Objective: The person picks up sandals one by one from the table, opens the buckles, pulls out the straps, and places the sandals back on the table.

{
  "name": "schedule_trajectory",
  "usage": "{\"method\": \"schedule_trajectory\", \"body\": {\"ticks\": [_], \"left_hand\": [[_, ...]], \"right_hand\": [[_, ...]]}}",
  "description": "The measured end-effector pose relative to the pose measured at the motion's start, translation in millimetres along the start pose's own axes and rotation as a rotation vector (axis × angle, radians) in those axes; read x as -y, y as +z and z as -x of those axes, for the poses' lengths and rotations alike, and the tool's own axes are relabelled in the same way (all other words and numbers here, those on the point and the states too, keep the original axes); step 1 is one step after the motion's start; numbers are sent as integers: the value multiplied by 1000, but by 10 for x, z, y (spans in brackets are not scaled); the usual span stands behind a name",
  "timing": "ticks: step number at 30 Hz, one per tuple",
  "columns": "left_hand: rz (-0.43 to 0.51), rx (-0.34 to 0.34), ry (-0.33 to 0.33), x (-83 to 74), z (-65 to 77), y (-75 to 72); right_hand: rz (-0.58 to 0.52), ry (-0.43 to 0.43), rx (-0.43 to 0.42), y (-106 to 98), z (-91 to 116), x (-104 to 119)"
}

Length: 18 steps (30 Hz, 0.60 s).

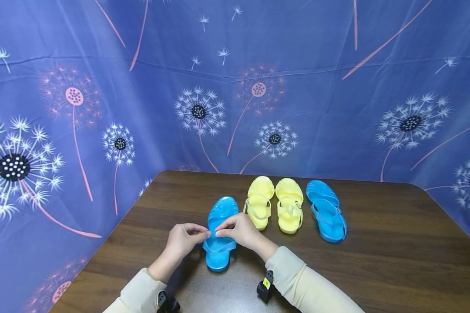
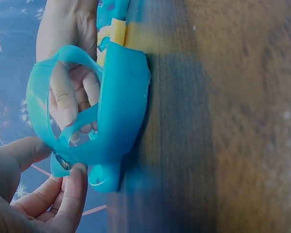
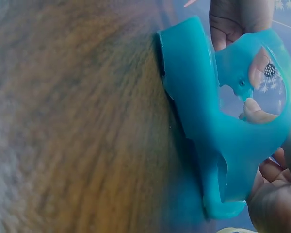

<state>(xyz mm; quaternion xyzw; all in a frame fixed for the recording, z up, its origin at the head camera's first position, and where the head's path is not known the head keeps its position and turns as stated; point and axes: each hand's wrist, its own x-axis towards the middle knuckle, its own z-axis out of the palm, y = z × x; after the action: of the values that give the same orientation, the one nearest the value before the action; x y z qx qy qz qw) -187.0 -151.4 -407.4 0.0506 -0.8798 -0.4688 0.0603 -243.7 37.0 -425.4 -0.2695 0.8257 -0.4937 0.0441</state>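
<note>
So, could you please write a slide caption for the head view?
Left hand and right hand work on one blue sandal beside two yellow sandals and another blue sandal on a brown table.

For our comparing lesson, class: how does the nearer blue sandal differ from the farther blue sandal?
The left hand touches the nearer blue sandal; no hand touches the farther blue sandal. In the head view, the nearer lies left of the yellow sandals, the farther right. The nearer's toe leans slightly right, the farther's left. Both rest sole-down.
</note>
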Motion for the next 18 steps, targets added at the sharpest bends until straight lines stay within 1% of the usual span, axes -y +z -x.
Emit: {"method": "schedule_trajectory", "body": {"ticks": [9,14,18], "left_hand": [[10,13,-21,-11,10,1],[41,10,-36,-7,15,9],[91,17,-71,-1,18,14]], "right_hand": [[-50,50,27,-37,12,-26],[-79,65,32,-37,9,-44],[-103,83,29,-33,7,-46]]}}
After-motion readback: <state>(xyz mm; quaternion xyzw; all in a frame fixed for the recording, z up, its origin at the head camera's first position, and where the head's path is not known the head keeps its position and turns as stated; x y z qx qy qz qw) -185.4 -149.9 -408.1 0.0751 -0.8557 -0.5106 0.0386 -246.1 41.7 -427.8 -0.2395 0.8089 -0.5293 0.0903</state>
